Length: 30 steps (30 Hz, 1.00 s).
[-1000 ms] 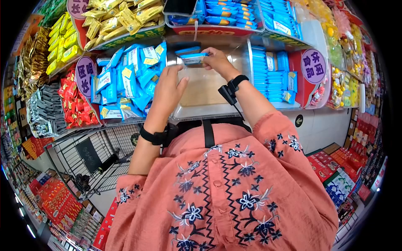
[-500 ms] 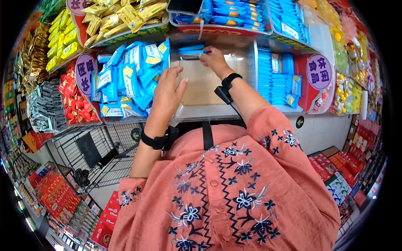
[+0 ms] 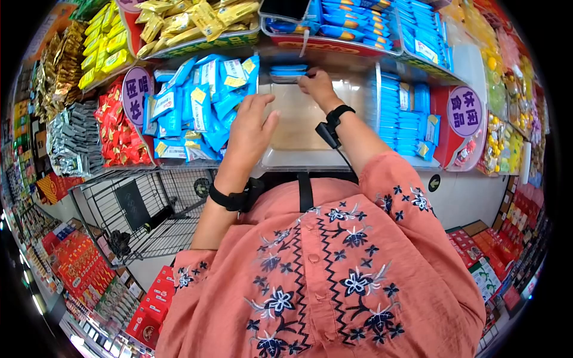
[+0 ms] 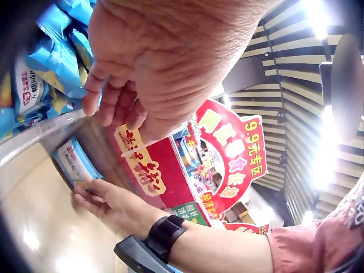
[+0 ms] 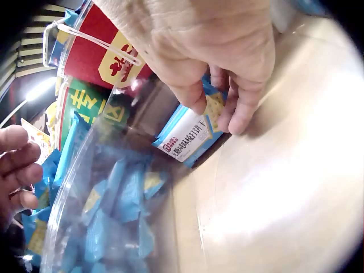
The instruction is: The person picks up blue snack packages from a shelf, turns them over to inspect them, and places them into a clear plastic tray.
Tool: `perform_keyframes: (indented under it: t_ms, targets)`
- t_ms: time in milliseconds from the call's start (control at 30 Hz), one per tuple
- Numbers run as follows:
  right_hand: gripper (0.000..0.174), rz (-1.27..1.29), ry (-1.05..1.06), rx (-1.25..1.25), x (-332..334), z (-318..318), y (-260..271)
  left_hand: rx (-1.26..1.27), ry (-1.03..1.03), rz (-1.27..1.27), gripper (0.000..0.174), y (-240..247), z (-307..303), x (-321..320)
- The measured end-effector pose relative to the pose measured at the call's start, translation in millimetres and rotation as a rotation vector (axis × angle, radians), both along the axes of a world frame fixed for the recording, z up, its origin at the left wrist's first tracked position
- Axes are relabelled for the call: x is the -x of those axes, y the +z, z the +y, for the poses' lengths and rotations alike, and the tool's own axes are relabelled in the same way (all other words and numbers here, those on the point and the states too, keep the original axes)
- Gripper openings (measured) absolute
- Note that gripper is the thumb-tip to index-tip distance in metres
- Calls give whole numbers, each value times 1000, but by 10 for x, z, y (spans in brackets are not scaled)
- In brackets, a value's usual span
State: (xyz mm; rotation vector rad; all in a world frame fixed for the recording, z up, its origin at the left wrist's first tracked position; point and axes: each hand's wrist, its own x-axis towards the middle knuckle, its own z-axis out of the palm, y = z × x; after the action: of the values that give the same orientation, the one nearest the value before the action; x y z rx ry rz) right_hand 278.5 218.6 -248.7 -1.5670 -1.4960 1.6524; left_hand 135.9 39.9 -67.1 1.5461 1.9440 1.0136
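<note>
In the head view my right hand (image 3: 319,89) is over the far part of a clear plastic bin (image 3: 292,162). Its thumb and fingers pinch the right end of a blue-and-white biscuit packet (image 5: 187,136), which lies in the bin's far left corner. A few such packets are stacked there, their lower parts hidden in the head view. My left hand (image 3: 249,131) hovers by the bin's left divider, thumb apart and fingers slightly bent, holding nothing. Right beside it is a heap of loose blue packets (image 3: 200,107) in the neighbouring bin.
Neat rows of blue packets (image 3: 397,116) fill the bin to the right. Behind stand bins of gold-wrapped snacks (image 3: 206,21) and more blue packets, with a dark phone-like screen (image 3: 285,8) on the rim. A wire shopping cart (image 3: 143,215) stands at lower left.
My right hand has brought the biscuit packet back and down against the others in the bin's far left corner. My left hand stays nearly still. The head view has shifted slightly.
</note>
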Motion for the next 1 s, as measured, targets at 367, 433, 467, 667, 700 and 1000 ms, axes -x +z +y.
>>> perform_keyframes:
  t_ms: [367,433,467,667,700,1000]
  targets:
    - [47,-24,19,111,-189,52,412,-50,440,6,28,332,-391,477]
    - [42,28,-14,123,-265,56,551,-5,485,189,37,273,-472,611]
    - [37,50,-7,157,-302,76,602,19,508,279,42,239,-512,641]
    - [30,170,99,204,-397,-13,1197,117,500,485,60,41,-603,666]
    - [29,174,131,203,-383,-54,1320,110,502,519,60,20,-608,670]
    - [34,273,379,218,-95,-645,2167,-28,583,485,32,-20,-696,888]
